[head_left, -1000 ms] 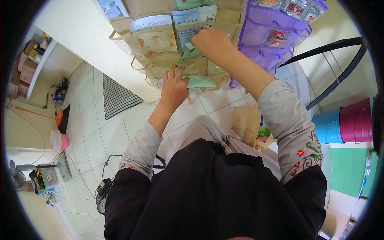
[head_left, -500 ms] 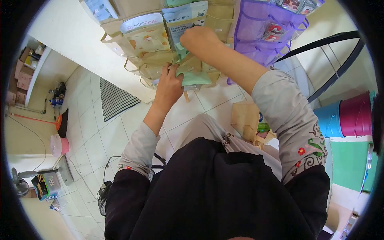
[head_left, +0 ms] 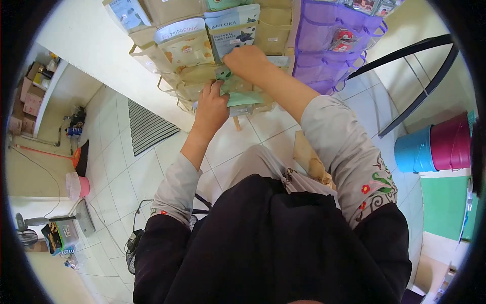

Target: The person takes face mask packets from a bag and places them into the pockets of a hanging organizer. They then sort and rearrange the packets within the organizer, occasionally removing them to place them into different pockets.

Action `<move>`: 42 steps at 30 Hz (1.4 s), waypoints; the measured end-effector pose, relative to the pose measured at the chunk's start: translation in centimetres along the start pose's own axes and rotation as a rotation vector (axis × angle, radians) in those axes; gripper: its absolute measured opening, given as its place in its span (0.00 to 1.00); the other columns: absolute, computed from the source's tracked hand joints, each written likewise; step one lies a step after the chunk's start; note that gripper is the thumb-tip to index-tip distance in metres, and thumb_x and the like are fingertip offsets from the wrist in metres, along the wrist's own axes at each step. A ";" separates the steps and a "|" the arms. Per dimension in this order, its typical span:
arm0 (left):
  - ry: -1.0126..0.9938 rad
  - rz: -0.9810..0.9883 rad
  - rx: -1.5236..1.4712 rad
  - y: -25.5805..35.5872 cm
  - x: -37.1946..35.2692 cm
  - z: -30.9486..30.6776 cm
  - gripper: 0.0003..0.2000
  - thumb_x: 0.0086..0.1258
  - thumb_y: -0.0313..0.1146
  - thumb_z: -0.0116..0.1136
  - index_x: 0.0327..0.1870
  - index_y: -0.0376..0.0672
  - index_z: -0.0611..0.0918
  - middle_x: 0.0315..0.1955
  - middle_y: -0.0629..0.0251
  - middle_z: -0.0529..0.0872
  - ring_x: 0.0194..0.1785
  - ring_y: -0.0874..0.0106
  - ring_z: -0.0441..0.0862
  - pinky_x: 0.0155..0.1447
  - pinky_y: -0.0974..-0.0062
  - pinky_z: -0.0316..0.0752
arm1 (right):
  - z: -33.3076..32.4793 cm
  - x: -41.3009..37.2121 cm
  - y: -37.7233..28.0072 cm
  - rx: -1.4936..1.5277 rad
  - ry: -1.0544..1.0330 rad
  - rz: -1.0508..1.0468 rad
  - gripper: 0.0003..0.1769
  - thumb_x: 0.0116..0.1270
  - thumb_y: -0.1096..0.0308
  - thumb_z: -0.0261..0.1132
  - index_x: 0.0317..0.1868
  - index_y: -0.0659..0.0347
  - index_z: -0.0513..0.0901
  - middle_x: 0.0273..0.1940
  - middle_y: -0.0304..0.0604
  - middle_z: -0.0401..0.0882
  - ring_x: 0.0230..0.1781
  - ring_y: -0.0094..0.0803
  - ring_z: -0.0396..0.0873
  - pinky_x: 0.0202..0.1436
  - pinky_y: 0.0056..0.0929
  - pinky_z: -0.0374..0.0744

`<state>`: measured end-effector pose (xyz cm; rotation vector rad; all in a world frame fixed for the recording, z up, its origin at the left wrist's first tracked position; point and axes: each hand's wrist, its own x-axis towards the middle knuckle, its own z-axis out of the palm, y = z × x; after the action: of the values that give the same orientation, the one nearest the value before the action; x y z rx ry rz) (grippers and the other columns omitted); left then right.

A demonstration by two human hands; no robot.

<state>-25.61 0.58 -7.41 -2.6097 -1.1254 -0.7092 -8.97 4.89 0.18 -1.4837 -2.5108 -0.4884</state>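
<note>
A beige hanging pocket organizer holds several sheet mask packets. My right hand is closed just below the Implora sheet mask packet. Its fingers pinch the top of a green sheet mask packet, which sits partly inside a lower pocket. My left hand has its fingers curled at that pocket's edge, beside the green packet. Another light green packet lies in the pocket below, just right of my left hand. My fingertips are partly hidden by the fabric and the packets.
A purple pocket organizer hangs to the right, with small red packets. Blue and maroon buckets stand at the right beside a black curved frame. A striped mat lies on the tiles, and a paper bag is near my knees.
My right hand has shifted slightly left and down with the green packet, showing more of the Implora packet. My left hand has stayed nearly in place at the pocket.
</note>
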 end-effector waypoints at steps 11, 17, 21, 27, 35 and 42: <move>-0.018 -0.057 -0.053 0.3 -0.1 -0.2 0.13 0.45 0.24 0.59 0.34 0.42 0.87 0.52 0.58 0.76 0.60 0.56 0.67 0.60 0.61 0.68 | 4.6 -0.2 -0.3 0.101 -0.025 0.002 0.08 0.56 0.70 0.58 0.32 0.58 0.85 0.31 0.50 0.84 0.34 0.44 0.84 0.37 0.40 0.82; 0.057 -0.102 -0.255 -0.9 -0.3 -0.3 0.11 0.47 0.26 0.58 0.32 0.41 0.87 0.50 0.59 0.78 0.58 0.57 0.68 0.60 0.62 0.68 | 0.6 -2.9 0.0 0.529 0.070 0.146 0.13 0.57 0.74 0.57 0.43 0.57 0.82 0.37 0.49 0.84 0.41 0.52 0.81 0.46 0.42 0.79; 0.041 -0.277 -0.507 0.3 -0.3 -1.1 0.11 0.48 0.27 0.58 0.33 0.37 0.86 0.48 0.59 0.78 0.55 0.57 0.70 0.59 0.64 0.67 | -0.9 -7.4 2.9 0.947 0.307 0.019 0.20 0.56 0.77 0.60 0.51 0.58 0.79 0.39 0.54 0.82 0.44 0.50 0.80 0.49 0.41 0.77; 0.048 -0.282 -0.835 2.6 0.7 -1.0 0.18 0.55 0.33 0.60 0.47 0.35 0.80 0.45 0.55 0.76 0.49 0.57 0.72 0.56 0.65 0.67 | -3.0 -8.1 3.1 0.789 -0.145 0.127 0.19 0.53 0.68 0.70 0.48 0.58 0.82 0.41 0.51 0.83 0.44 0.46 0.80 0.50 0.38 0.76; 0.137 -0.331 -0.557 1.7 0.0 1.2 0.25 0.58 0.30 0.63 0.57 0.36 0.72 0.46 0.54 0.75 0.43 0.62 0.75 0.46 0.69 0.73 | -2.5 -4.3 6.1 1.041 0.294 0.195 0.16 0.55 0.67 0.69 0.46 0.59 0.82 0.38 0.50 0.84 0.40 0.43 0.81 0.46 0.34 0.77; 0.157 -0.177 -0.388 0.7 -0.2 1.1 0.23 0.59 0.25 0.59 0.57 0.37 0.71 0.46 0.53 0.77 0.44 0.61 0.77 0.48 0.69 0.74 | -0.7 -3.4 4.9 0.621 0.143 0.097 0.13 0.56 0.72 0.67 0.44 0.57 0.83 0.40 0.44 0.84 0.39 0.41 0.82 0.42 0.34 0.79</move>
<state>-24.82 0.40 -8.48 -2.7139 -1.2903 -1.2608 -3.01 4.02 0.69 -1.2551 -2.1741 0.1883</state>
